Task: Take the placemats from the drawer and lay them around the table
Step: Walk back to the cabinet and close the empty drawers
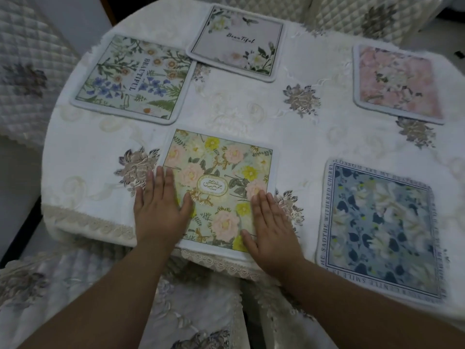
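Both hands lie flat with straight fingers on the garden placemat [219,187], pressing it smooth at the near edge of the table [83,195]. The left hand [161,207] is on its left side and the right hand [271,227] on its right side. Neither hand grips anything. Four more placemats already lie around the table, so this looks like the last one.

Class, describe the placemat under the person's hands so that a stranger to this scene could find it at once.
On the round table's white cloth lie five square placemats. The GARDEN placemat sits at the near edge, with the left hand and right hand flat on it. It alone has yellow and peach flowers around an oval GARDEN label.
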Demonstrator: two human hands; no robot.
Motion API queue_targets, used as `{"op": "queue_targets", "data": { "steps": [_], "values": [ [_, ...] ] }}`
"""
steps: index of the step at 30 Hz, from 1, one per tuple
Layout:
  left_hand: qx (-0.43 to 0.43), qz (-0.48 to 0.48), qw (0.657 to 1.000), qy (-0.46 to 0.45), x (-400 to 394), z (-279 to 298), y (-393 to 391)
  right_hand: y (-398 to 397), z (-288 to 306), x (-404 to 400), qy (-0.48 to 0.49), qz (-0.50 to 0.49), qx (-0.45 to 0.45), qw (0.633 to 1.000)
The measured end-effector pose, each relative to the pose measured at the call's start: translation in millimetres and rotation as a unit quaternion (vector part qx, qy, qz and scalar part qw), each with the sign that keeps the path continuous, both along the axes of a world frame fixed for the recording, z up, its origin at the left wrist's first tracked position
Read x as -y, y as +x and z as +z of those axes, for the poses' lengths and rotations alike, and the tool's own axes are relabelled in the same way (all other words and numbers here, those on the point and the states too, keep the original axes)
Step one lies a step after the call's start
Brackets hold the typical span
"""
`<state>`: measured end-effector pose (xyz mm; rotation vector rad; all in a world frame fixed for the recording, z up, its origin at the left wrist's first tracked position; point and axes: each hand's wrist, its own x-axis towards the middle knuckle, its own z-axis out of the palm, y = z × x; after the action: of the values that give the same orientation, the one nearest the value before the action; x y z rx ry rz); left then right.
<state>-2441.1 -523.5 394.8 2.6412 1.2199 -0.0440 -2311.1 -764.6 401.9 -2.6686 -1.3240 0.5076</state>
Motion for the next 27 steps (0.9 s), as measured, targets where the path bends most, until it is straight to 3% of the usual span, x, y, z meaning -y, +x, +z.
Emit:
{"op": "queue_targets", "data": {
  "steps": [5, 7, 12, 15, 17, 20, 27],
  "values": [
    [-0.019, -0.018, 1.000, -0.013, -4, 8, -1, 28, 50, -20, -0.124, 0.022, -0.139, 0.982],
    [-0.048, -0.027, 0.997, -0.051, -7, 14, 1, 43, 85, -20, -0.106, -0.019, -0.177, 0.978],
    [-0.126, -0.024, 0.987, -0.092, -33, 19, 13, 70, 164, 40, -0.005, -0.130, -0.167, 0.977],
    [-0.242, -0.031, 0.962, -0.120, -23, 57, 31, 88, 195, 89, -0.003, -0.160, -0.137, 0.978],
    [-0.298, -0.049, 0.949, -0.087, -5, 74, 37, 101, 212, 126, 0.005, -0.180, -0.117, 0.977],
    [-0.256, -0.106, 0.958, -0.069, 42, 86, 57, 120, 236, 183, 0.004, -0.214, -0.078, 0.974],
    [-0.084, -0.198, 0.974, -0.077, 239, 216, 179, 178, 275, 296, 0.055, -0.275, -0.027, 0.960]
  ]
}}
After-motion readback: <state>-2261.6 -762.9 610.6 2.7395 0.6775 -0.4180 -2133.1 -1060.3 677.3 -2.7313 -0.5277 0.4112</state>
